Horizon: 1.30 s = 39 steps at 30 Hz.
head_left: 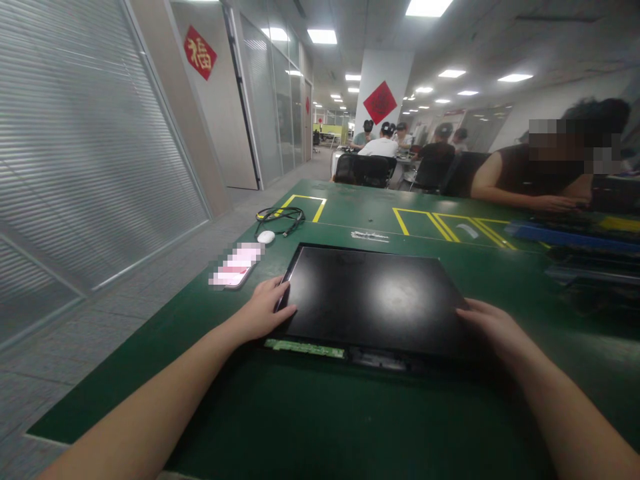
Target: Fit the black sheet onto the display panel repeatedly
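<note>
Black and glossy, the display panel [360,287] is spanning the gap between your two hands, over the green bench [350,427], well in from the bench's left edge. Your left hand [270,307] is pinching the panel's left side, thumb lying over the face and fingers wrapping the rim. Your right hand [493,323] is pinching the opposite side in much the same way (the panel is hiding its underside grip, so I cannot tell how firmly you are holding there). Whether the panel is resting on the bench or hanging slightly above it is also unclear.

Looking most exposed is the green circuit strip [305,348], which is running along the panel's near side, facing the bench's near edge. If you are tipping that side down first, the strip could be taking the load and cracking. Your thumbs are lying on the screen, so too hard a squeeze might be marking it. One hand rising ahead of the other could be twisting so thin a sheet.

Toward the bench's left edge, a phone [237,265] is lying near your left hand; beyond it, toward the far left corner, a white mouse [266,237] and a coiled black cable [283,215] are sitting. Swinging the panel that way could be knocking the phone or snagging the cable.
</note>
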Tool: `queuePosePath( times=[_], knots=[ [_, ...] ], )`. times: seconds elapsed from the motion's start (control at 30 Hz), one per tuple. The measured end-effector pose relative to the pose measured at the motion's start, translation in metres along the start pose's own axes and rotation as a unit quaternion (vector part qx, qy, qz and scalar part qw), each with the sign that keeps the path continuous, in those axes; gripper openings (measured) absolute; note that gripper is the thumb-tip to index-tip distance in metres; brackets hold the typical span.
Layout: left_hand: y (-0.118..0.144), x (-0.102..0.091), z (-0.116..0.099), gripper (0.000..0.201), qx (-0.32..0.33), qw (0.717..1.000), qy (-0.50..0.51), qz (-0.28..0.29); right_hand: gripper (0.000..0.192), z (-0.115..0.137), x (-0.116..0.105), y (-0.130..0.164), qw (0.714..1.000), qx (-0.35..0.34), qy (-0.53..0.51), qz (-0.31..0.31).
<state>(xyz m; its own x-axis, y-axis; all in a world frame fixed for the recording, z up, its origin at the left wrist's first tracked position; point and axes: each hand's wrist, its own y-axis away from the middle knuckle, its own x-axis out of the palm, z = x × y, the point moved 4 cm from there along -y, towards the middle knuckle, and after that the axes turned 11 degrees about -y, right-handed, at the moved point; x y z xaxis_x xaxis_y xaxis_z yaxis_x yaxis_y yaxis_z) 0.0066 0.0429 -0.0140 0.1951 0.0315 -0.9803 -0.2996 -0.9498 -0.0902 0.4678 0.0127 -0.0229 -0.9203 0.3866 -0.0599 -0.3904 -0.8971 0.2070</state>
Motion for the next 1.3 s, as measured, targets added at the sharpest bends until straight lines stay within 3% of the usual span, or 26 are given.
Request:
queuePosePath(
  times=[0.1, 0.27, 0.43, 0.67, 0.9, 1.3],
  knots=[
    [0.001, 0.0, 0.0, 0.065, -0.002, 1.0, -0.002, 0.003, 0.039, 0.0, -0.002, 0.002, 0.998, 0.04, -0.033, -0.034],
    [0.001, 0.001, 0.002, 0.068, -0.001, 1.0, -0.002, 0.015, 0.039, 0.002, -0.004, 0.006, 0.997, 0.052, -0.051, -0.031],
    [0.0, 0.002, 0.003, 0.067, 0.007, 1.0, -0.003, 0.007, 0.044, -0.002, -0.006, 0.002, 0.998, 0.035, -0.039, -0.031],
    [0.0, 0.001, 0.004, 0.067, 0.005, 1.0, -0.002, 0.011, 0.05, 0.003, -0.016, 0.001, 0.993, -0.037, 0.014, -0.109],
    [-0.001, 0.005, 0.007, 0.067, 0.0, 1.0, -0.009, 0.006, 0.047, 0.006, -0.019, 0.005, 0.987, -0.094, 0.076, -0.108],
    [-0.001, 0.004, 0.008, 0.067, 0.003, 1.0, -0.002, 0.0, 0.035, 0.01, -0.011, 0.011, 0.983, -0.061, 0.134, -0.109]
  ],
)
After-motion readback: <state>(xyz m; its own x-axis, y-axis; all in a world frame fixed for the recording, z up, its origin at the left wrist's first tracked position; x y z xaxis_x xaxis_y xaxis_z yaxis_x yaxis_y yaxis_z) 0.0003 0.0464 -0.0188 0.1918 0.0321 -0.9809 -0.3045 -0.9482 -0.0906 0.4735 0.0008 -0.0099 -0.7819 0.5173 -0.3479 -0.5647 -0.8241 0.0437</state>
